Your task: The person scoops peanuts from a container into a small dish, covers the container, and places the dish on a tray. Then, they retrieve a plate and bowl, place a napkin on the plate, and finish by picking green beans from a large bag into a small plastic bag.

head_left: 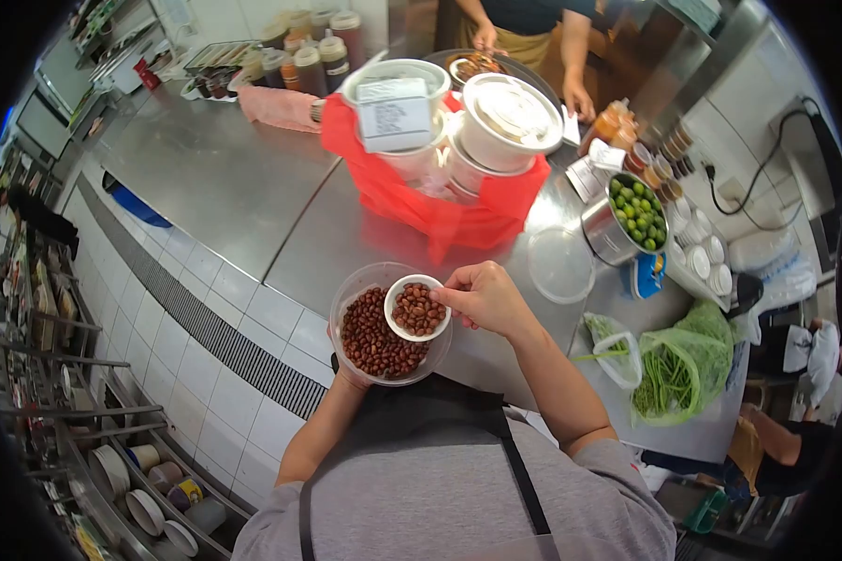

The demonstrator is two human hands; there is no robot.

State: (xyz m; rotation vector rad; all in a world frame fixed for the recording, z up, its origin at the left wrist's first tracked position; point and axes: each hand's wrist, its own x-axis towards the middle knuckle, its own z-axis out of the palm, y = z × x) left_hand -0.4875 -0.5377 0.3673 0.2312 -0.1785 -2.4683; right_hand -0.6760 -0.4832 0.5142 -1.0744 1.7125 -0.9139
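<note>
My left hand [350,377] is wrapped under a round clear plastic container [378,277], mostly hidden beneath it. Reddish-brown nuts that look like peanuts [376,341] fill its lower part. Over the container's right side, my right hand [485,297] pinches the rim of a small white cup [392,324], which holds more of the same nuts. Just beyond, on the steel counter [299,248], stands a red plastic bag [496,215] with its top down around white lidded tubs [510,117]. A paper slip [395,117] rests against one tub.
A clear lid [561,266] lies right of my right hand. Beyond it are a metal pot of green limes [617,245], bagged green vegetables [683,374] and stacked white cups [697,257]. Across the counter, a person's hands [578,98] are near a round tray. Sauce bottles [335,61] line the back.
</note>
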